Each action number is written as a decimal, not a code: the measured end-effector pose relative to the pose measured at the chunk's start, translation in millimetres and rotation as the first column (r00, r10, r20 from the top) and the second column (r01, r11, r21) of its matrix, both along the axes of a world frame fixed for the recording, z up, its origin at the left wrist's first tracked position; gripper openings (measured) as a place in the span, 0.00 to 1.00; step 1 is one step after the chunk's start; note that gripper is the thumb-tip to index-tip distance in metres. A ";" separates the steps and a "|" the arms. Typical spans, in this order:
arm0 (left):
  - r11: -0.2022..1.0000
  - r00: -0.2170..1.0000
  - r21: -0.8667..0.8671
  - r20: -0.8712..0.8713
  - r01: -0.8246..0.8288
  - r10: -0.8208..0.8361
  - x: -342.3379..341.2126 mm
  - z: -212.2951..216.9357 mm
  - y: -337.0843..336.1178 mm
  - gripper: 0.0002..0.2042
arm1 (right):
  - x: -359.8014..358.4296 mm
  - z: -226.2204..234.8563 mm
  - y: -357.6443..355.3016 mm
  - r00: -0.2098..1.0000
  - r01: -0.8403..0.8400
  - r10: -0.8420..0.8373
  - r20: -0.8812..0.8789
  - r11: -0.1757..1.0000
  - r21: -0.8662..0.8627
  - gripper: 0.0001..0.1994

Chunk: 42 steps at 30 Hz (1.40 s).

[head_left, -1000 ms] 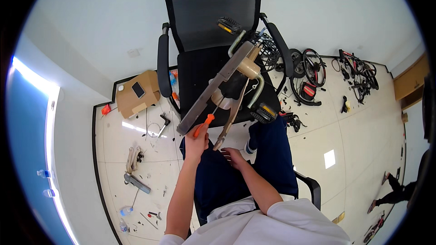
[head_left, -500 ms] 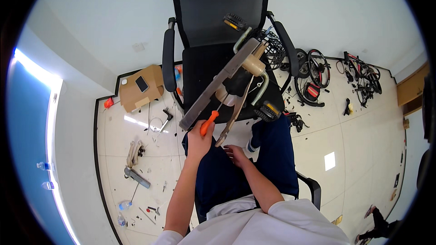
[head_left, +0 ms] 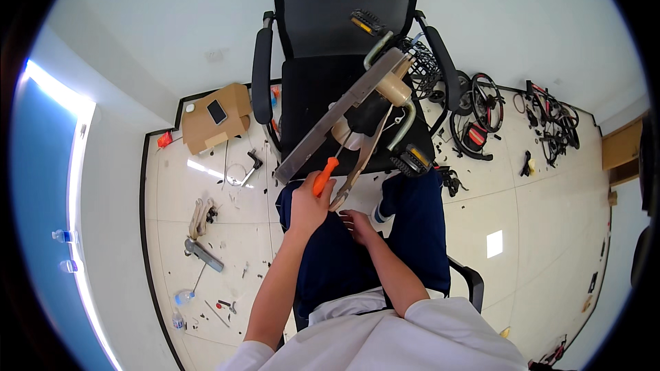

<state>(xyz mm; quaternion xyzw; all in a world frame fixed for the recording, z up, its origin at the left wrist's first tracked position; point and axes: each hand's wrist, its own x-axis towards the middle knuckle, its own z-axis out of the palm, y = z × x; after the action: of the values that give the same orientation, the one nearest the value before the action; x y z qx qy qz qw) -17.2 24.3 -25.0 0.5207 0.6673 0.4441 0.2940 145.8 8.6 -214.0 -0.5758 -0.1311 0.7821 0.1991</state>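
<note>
My left hand [head_left: 308,207] is closed round the orange handle of a screwdriver [head_left: 326,176]. The tool's thin shaft points up into the frame part in front of me. That part is a bicycle frame piece [head_left: 395,89] with a long grey guard [head_left: 344,111], lying tilted across the seat of a black office chair [head_left: 306,89]. Crank arms carry a pedal [head_left: 366,22] at its far end and another pedal [head_left: 412,161] nearer my knee. My right hand [head_left: 356,225] rests low between my thighs, fingers apart and holding nothing, below the frame's near end.
A cardboard piece [head_left: 199,129] with a phone [head_left: 216,112] lies on the floor at left, above scattered metal parts and tools. To the right are bicycle wheels [head_left: 485,104] and a dismantled bicycle [head_left: 550,113]. A black wire basket [head_left: 423,62] stands behind the chair's right armrest.
My left hand with the screwdriver sits slightly higher and further right, and its shaft still points into the frame part. The whole view has shifted a little. Another person's legs at lower right are mostly gone.
</note>
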 end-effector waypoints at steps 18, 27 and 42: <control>0.989 0.920 -0.141 0.391 0.045 0.014 -12.4 -7.1 8.1 0.15 | 2.7 -11.3 -0.3 1.000 0.002 -0.001 -0.014 1.000 0.028 0.18; 0.999 0.976 -0.009 -0.217 -0.035 0.033 -6.3 3.1 -0.8 0.15 | -1.4 -13.0 -2.0 1.000 -0.024 0.024 0.000 1.000 0.021 0.17; 0.984 0.978 -0.015 -0.108 0.178 -0.179 -21.9 -39.1 14.5 0.17 | -4.1 -40.4 -2.7 0.999 0.053 -0.053 -0.003 0.987 0.153 0.15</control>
<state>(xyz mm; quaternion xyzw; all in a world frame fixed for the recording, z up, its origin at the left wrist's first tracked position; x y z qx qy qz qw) -39.1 38.8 -64.0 0.6011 0.6340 0.3851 0.2974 141.7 5.9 -254.4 -0.5624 -0.1755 0.7638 0.2636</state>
